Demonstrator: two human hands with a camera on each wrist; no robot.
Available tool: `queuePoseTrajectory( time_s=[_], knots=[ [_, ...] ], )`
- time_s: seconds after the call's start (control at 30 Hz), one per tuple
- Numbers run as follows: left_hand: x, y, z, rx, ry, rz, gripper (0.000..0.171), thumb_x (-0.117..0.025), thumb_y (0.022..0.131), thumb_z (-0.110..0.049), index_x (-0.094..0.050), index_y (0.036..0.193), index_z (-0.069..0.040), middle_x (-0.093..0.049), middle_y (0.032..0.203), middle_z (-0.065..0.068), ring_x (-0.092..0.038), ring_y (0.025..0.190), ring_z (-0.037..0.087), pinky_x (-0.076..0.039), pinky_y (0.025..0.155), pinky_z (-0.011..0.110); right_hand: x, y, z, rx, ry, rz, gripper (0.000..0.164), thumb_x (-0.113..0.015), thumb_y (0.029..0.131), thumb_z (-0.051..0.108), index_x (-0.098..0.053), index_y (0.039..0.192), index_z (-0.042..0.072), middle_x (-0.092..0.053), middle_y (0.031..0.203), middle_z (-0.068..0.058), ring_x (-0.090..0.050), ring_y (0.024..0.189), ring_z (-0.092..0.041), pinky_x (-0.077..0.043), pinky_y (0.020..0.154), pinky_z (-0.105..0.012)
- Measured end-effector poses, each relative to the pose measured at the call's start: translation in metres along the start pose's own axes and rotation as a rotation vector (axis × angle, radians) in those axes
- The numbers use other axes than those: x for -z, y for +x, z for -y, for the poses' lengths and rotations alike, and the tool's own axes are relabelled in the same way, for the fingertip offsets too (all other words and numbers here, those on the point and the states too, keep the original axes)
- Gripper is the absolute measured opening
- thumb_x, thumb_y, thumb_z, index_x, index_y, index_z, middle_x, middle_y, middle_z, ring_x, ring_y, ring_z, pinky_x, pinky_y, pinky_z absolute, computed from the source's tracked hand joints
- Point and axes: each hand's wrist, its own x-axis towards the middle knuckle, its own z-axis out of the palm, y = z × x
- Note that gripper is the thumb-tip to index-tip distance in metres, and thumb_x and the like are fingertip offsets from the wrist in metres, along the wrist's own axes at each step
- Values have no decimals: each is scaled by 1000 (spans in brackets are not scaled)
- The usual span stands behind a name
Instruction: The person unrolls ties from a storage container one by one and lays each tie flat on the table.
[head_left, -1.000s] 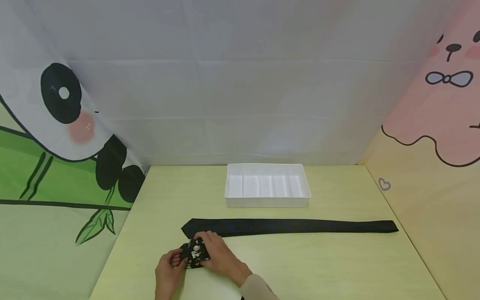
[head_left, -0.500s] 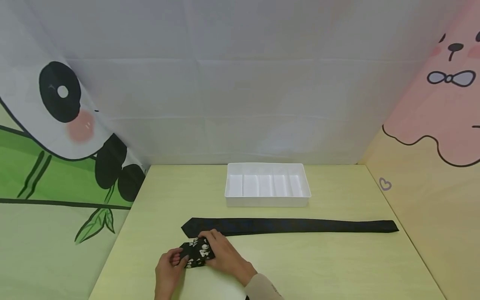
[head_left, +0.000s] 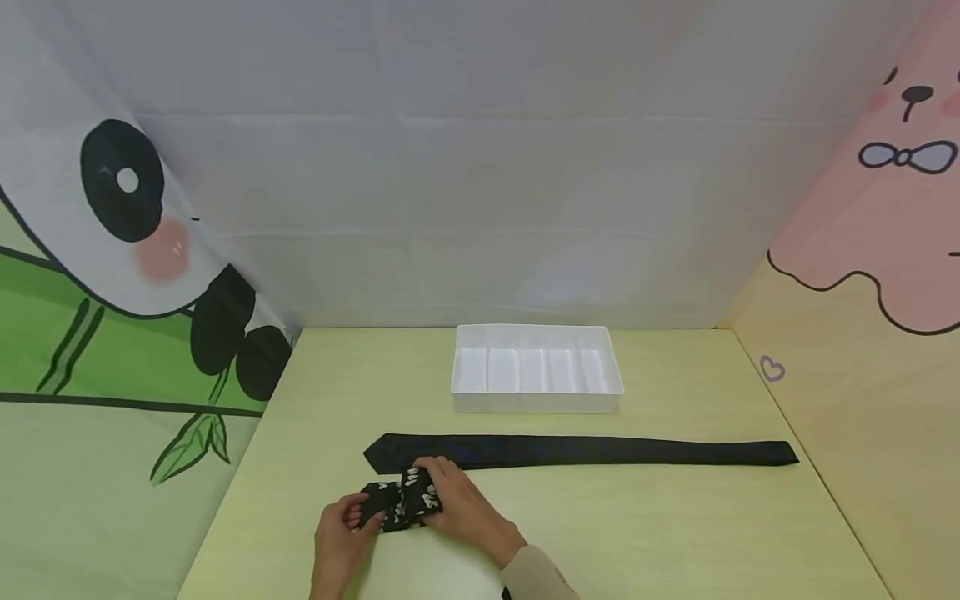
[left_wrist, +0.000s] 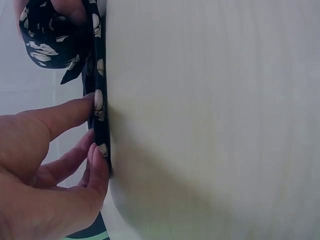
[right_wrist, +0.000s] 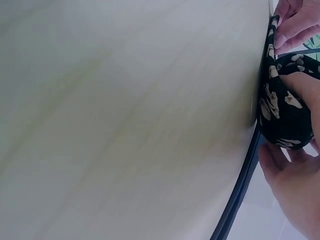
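A black tie with a pale floral print is partly rolled up on the table, its flat end pointing left. My left hand pinches that flat end between thumb and fingers; the left wrist view shows the fingertips along the strip's edge. Curled around the roll is my right hand, thumb on one side and fingers on the other. A plain dark tie lies stretched out just beyond both hands, its wide pointed end to the left and partly behind my right fingers.
A white tray with several compartments stands near the back of the pale yellow table. A white cloth wall rises behind it, with printed panels on the left and right sides.
My right hand has moved to the right with the roll, and a longer flat stretch of floral tie shows between the hands. The left hand has stayed nearly in place.
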Motion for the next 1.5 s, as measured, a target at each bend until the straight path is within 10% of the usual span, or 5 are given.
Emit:
queuePoseTrajectory(
  time_s=[0.53,1.5],
  knots=[
    [-15,-1,-29,19,-78,-74,19,-76,94,-16,-73,106,-2,-68,86,5,-57,72,12,-46,63,21,2,-3,-1,-4,-31,6,76,-88,81,13,-46,144,12,-57,122,-3,-57,111,-15,-49,99,-32],
    [-22,-1,-21,17,-62,-61,17,-76,91,-3,-70,106,3,-68,89,10,-63,76,17,-50,64,21,-4,-8,4,-97,27,12,75,-85,85,13,-42,146,7,-54,128,-6,-56,115,-14,-50,99,-32]
  ],
)
